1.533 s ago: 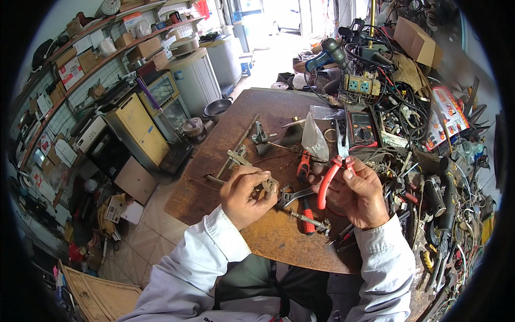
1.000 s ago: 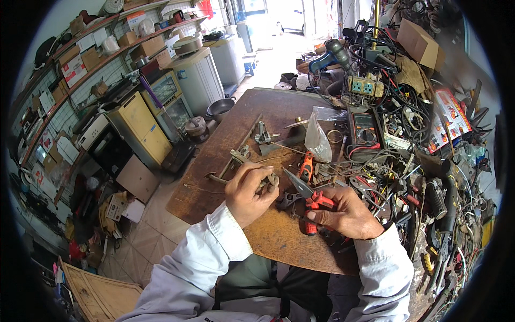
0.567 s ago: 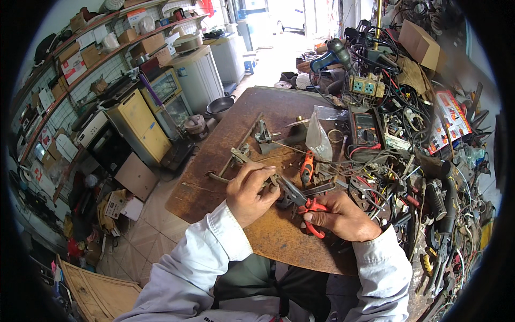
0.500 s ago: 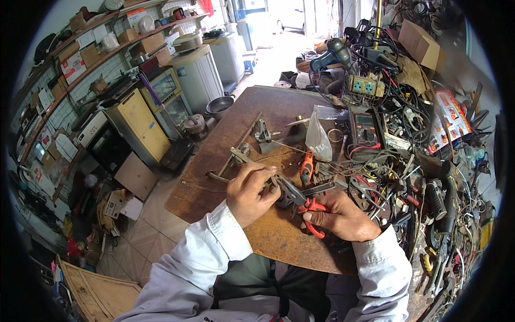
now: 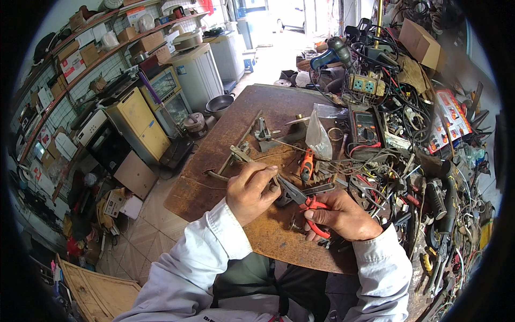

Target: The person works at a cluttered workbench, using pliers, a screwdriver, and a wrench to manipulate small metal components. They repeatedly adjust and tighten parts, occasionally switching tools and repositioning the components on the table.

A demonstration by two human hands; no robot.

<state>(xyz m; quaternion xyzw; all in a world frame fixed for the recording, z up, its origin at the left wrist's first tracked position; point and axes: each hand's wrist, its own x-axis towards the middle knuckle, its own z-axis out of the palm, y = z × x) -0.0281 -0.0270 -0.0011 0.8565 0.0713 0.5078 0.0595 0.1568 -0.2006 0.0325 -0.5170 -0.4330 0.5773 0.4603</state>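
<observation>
The person's two hands meet over the near part of a worn brown wooden surface [image 5: 289,253], both in pale cuffs; the right hand [image 5: 347,216] is closed around the red handles of a pair of pliers [image 5: 293,192], thumb on top, the handles slightly spread; the left hand [image 5: 250,194] is curled, thumb and fingertips pinching a small metal piece [image 5: 274,184], mostly hidden by the fingers; the pliers' tips point at that piece, right at the left fingertips, though I cannot tell whether they grip it.

Just beyond the pliers, an orange-handled tool [image 5: 306,166] lies on the surface; a clear plastic bag [image 5: 318,142] stands behind it; farther left sits a metal fitting [image 5: 263,131]; to the right is a multimeter [image 5: 366,126]; beyond that come a socket block [image 5: 365,86] and, farther off, a blue heat-gun-like tool [image 5: 331,53].
</observation>
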